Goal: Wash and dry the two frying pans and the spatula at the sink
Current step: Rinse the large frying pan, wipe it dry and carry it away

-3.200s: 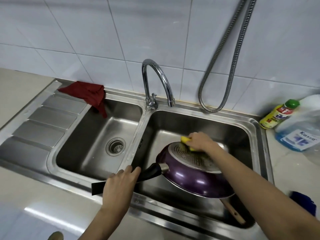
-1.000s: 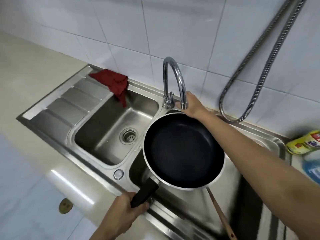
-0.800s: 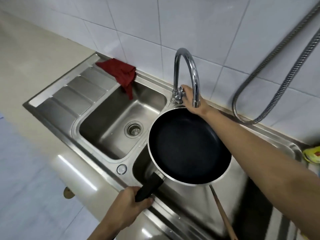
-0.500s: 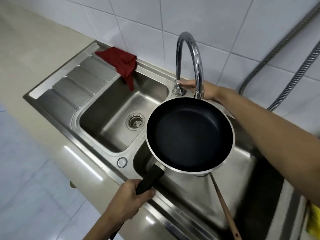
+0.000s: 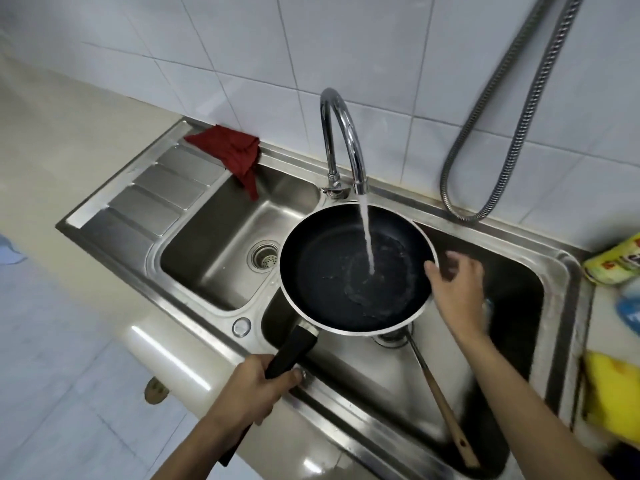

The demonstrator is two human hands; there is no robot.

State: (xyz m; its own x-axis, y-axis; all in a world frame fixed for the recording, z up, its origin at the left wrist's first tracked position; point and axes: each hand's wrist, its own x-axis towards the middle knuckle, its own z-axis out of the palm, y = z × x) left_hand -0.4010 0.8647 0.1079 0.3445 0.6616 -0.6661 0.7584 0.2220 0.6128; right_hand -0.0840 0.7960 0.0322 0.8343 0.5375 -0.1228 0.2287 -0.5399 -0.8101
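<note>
frying pan [image 5: 332,278] | left hand [image 5: 254,389] grips handle | right hand [image 5: 457,289] at rim, blurred

the frying pan [image 5: 332,271] is round, black inside with a silver rim and a black handle pointing toward 7 o'clock. it is held face up over the right sink basin, and a stream of tap water strikes its inner surface right of centre, spreading in a foamy ring. the spatula [image 5: 441,400] lies in the same basin, its wooden handle toward 5 o'clock, its head hidden under the pan.
</note>
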